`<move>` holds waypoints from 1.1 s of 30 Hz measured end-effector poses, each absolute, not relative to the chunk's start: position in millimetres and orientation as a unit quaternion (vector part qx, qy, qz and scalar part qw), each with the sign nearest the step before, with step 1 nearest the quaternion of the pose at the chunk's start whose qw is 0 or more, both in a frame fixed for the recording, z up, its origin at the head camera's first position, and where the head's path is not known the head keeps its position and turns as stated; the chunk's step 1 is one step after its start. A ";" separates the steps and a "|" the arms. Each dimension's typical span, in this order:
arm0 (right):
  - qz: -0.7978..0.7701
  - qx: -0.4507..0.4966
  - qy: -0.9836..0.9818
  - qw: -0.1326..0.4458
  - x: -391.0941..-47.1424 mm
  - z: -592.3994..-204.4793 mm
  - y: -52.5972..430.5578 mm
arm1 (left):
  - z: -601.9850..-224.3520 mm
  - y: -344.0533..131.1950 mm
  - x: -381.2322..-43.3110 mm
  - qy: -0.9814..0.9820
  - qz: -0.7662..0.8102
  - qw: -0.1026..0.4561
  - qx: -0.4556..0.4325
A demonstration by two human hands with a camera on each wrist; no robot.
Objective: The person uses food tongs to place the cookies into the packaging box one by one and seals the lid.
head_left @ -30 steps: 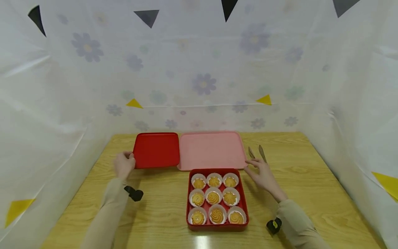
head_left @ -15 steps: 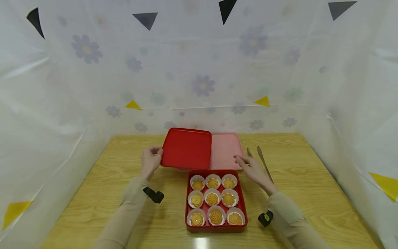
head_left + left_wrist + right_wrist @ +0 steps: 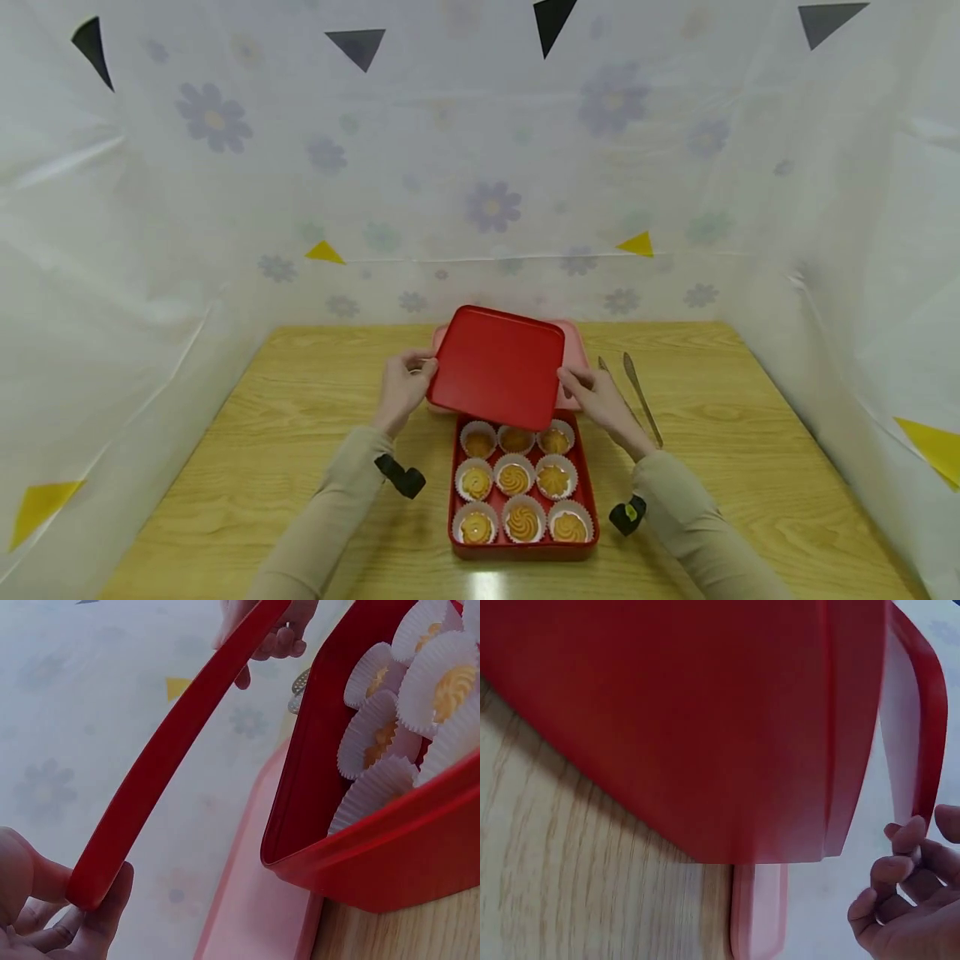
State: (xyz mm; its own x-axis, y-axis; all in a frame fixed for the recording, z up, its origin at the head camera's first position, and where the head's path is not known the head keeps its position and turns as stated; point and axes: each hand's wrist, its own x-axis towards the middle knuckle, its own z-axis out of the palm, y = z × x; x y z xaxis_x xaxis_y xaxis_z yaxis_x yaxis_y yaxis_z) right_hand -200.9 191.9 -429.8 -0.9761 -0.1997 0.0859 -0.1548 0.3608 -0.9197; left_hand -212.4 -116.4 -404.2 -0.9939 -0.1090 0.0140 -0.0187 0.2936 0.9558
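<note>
A red square lid (image 3: pixel 498 367) hangs tilted above the far end of a red box (image 3: pixel 525 551). My left hand (image 3: pixel 403 390) pinches its left edge between thumb and fingers; the left wrist view shows the lid's rim (image 3: pixel 150 780) held there. At the opposite edge, my right hand (image 3: pixel 600 402) has its thumb and fingertips on the lid, and the right wrist view shows those fingers (image 3: pixel 907 834) at its corner. Swirled cookies (image 3: pixel 513 477) in white paper cups fill the box in rows. The lid's near edge overlaps the back row.
Behind the box lies a pink tray (image 3: pixel 573 350), mostly covered by the lid in the head view. Metal tongs (image 3: pixel 637 387) lie right of it, partly behind my right hand. A white flowered curtain (image 3: pixel 480 167) encloses the wooden table (image 3: pixel 750 467).
My left hand has carried the lid rightward from beside the pink tray to over the box's back end. My right hand has left the tray's corner and taken the lid's right edge.
</note>
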 end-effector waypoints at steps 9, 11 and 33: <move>-0.654 -0.131 0.744 -0.033 -198.0 -425.0 202.8 | -406.5 -115.4 -209.9 -0.800 -0.594 0.050 -0.065; -0.678 -0.143 0.720 -0.035 -195.9 -421.3 206.4 | -406.0 -115.4 -209.5 -0.811 -0.571 0.071 -0.103; -0.764 -0.169 0.615 0.099 -186.0 -418.0 234.7 | -410.3 -120.3 -207.0 -0.824 -0.531 0.018 -0.197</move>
